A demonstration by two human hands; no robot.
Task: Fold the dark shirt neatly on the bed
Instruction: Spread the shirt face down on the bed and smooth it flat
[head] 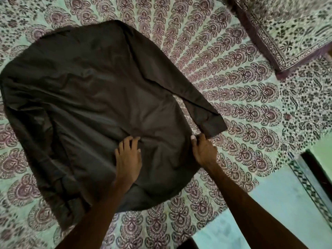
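Note:
The dark shirt (86, 97) lies spread flat on the patterned bed sheet (233, 97), filling the left and middle of the view. One long sleeve (188, 97) runs down its right side, ending in a cuff near my right hand. My left hand (128, 155) rests palm down on the shirt's body, fingers spread and pressing the cloth. My right hand (203, 150) is at the shirt's right edge beside the cuff, with its fingertips pinching the fabric there. The other sleeve lies bunched along the shirt's left side.
A pillow (291, 27) in a matching print sits at the top right. The bed's edge with a dark frame (316, 178) and pale floor (269, 203) shows at the lower right.

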